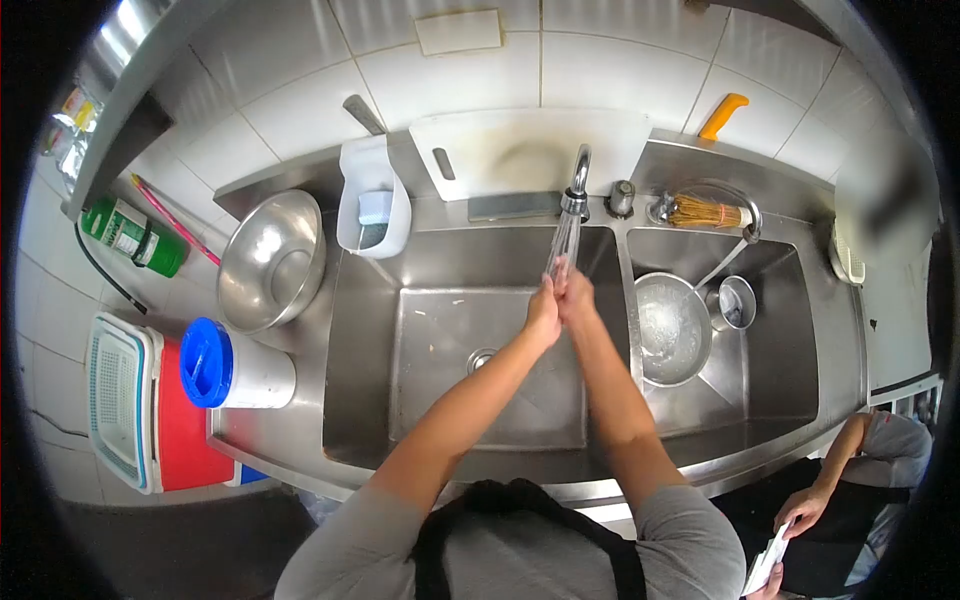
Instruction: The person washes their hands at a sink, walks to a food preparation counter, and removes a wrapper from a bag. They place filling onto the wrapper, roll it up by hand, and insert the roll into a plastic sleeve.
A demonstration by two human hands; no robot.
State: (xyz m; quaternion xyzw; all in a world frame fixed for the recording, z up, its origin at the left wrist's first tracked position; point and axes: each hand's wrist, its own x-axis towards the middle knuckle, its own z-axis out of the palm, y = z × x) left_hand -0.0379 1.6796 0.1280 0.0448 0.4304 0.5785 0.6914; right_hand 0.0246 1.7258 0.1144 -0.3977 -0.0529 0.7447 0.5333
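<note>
My left hand [543,312] and my right hand [575,294] are pressed together over the large left sink basin [430,375]. A clear stream of water [565,240] runs from the faucet [577,190] down onto them. Both hands look closed against each other, and anything between them is hidden. To their right, a metal bowl [672,330] of cloudy water sits in the right basin [780,360]. Beside that bowl is a small metal cup [737,302].
A steel mixing bowl [272,262], a blue-lidded white tub [262,370] and a white holder [375,215] stand left. Behind the basin leans a white cutting board [530,150]. A bamboo brush [705,212] lies behind the right basin. Another person's hand [805,508] holds something white, lower right.
</note>
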